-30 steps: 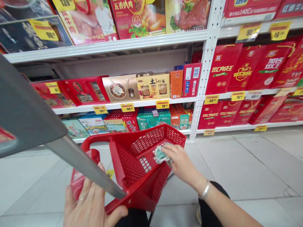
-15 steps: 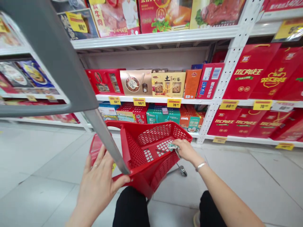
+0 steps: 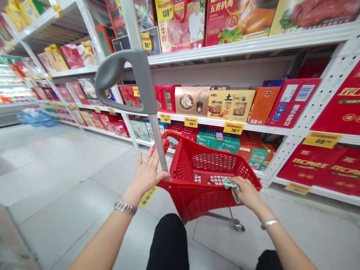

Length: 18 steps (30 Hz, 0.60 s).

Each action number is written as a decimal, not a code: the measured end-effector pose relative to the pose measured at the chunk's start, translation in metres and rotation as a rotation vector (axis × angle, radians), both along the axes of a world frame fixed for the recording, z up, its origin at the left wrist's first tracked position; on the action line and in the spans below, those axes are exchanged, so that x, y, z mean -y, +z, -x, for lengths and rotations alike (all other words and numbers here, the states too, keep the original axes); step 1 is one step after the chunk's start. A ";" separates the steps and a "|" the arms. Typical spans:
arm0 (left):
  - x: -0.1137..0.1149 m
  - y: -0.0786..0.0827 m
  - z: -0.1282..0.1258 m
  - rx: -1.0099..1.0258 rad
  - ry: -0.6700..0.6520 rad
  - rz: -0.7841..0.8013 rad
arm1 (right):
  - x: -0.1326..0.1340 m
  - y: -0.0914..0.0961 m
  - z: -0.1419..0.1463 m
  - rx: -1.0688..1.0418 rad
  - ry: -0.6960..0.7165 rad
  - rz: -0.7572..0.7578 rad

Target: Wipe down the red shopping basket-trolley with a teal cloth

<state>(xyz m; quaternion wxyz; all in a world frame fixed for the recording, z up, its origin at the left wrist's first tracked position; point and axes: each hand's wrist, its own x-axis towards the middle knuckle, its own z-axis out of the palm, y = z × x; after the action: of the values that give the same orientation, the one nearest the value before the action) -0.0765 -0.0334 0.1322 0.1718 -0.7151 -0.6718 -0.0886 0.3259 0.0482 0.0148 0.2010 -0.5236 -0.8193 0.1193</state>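
A red plastic shopping basket cart point(image 3: 197, 191) with a perforated basket stands before me, a grey metal pole point(image 3: 158, 138) rising from its near left corner to a grey handle point(image 3: 144, 82). My left hand point(image 3: 147, 170) rests by the foot of the pole, fingers stretched out and thumb against the cart's corner. At the basket's near side rim, my right hand point(image 3: 246, 191) is closed on a crumpled green-and-white cloth point(image 3: 232, 187), which drapes over the rim. Part of the cloth is hidden by the fingers. The basket's grid floor shows through the opening.
White shelving point(image 3: 247, 41) with boxed goods and yellow price tags point(image 3: 233, 128) runs behind the cart. A caster wheel point(image 3: 239, 225) stands on the pale tiled floor point(image 3: 92, 221). My knee point(image 3: 168, 240) is close to the cart's near side. Blurred blue items point(image 3: 36, 117) lie far left.
My view has swung left and drawn back, so the whole handle shows and the cart sits further right in view. Both hands remain at the cart, the right still gripping the cloth at the rim.
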 end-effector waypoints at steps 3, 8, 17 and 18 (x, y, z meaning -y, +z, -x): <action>-0.008 0.000 0.009 0.000 -0.042 0.051 | 0.023 0.000 0.013 -0.055 -0.036 -0.117; -0.016 -0.003 0.012 0.010 -0.154 0.092 | 0.059 0.046 0.092 -0.258 0.188 -0.266; -0.024 -0.004 0.022 0.006 -0.218 0.094 | 0.071 0.072 0.180 -0.162 0.286 -0.175; -0.025 -0.004 0.025 0.000 -0.219 0.094 | 0.068 0.066 0.173 -0.150 0.277 -0.160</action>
<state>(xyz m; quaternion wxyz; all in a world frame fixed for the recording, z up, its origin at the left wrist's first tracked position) -0.1018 -0.0082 0.1285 0.1277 -0.7913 -0.5931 -0.0752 0.1532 -0.0202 0.0808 0.2840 -0.3775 -0.8733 0.1191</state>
